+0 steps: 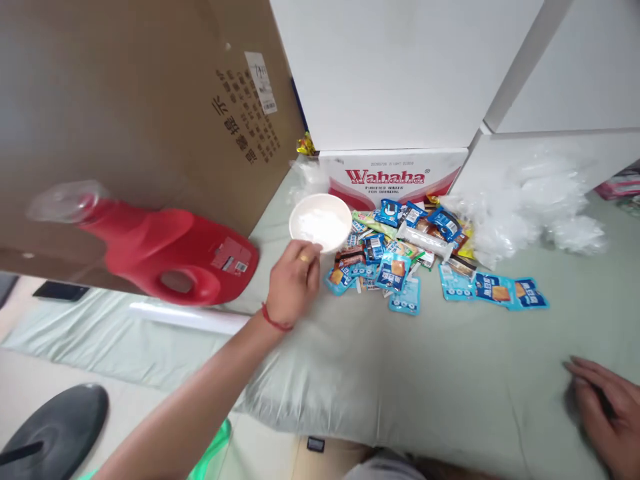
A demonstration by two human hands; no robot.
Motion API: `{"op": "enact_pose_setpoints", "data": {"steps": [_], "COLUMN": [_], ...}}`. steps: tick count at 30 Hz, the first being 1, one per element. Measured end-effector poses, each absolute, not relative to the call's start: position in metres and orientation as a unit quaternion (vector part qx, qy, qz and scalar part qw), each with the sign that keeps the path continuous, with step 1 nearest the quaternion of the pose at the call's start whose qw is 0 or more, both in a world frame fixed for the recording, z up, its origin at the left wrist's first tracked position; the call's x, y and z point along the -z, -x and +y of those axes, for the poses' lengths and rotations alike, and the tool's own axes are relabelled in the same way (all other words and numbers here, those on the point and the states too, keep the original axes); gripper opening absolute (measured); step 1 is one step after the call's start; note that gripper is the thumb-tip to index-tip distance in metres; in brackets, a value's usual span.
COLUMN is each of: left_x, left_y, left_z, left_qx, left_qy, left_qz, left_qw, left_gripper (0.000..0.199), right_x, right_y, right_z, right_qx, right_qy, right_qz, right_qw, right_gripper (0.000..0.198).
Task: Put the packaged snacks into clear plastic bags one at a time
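Observation:
My left hand (295,277), with a red string at the wrist and a ring, is closed on the near rim of a small white bowl (323,223). The bowl is tipped so its pale inside faces me; no contents can be made out. Just right of it lies a pile of wrapped snacks (395,247), mostly blue packets with some brown and green ones. A joined strip of blue snack packets (493,288) lies flat to the pile's right. My right hand (607,413) rests at the lower right on the green cloth, fingers stretched out, holding nothing.
A red jug-like bottle (185,257) leans by a large cardboard box (150,87) at left. Behind the snacks stand a Wahaha carton (395,177) and white boxes (400,67). Crumpled clear plastic (530,207) lies at right. The green-clothed surface (450,373) ends at a near edge.

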State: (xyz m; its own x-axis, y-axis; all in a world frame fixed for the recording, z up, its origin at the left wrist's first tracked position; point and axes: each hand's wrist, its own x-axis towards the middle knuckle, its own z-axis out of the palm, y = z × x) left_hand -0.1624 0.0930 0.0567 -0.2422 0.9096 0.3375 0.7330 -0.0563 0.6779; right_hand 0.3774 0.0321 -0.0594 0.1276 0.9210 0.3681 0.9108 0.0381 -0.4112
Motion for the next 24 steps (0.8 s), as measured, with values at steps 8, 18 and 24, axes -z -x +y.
{"op": "enact_pose_setpoints", "data": {"steps": [8, 18, 24], "left_x": [-0.075, -0.052, -0.040], "left_y": [0.086, 0.059, 0.052], "left_z": [-0.011, -0.078, -0.081], "left_qx": [-0.371, -0.279, -0.269], "left_qy": [-0.624, -0.746, -0.781], "left_qz": [0.585, 0.524, 0.520], "left_qw": [0.360, 0.301, 0.217], "left_gripper": [0.019, 0.041, 0.039], "right_x": [-0.027, -0.043, -0.032], "right_y": [-0.254, -0.079, -0.016], "right_z": [0.064, 0.183, 0.252], "right_qx": [-0.178, -0.140, -0.129], "right_qy": [0.472, 0.434, 0.452], "right_qz": [-0.795, -0.864, -0.879], "right_qw": [0.337, 0.211, 0.078], "right_gripper": [0.019, 0.073, 0.068]}}
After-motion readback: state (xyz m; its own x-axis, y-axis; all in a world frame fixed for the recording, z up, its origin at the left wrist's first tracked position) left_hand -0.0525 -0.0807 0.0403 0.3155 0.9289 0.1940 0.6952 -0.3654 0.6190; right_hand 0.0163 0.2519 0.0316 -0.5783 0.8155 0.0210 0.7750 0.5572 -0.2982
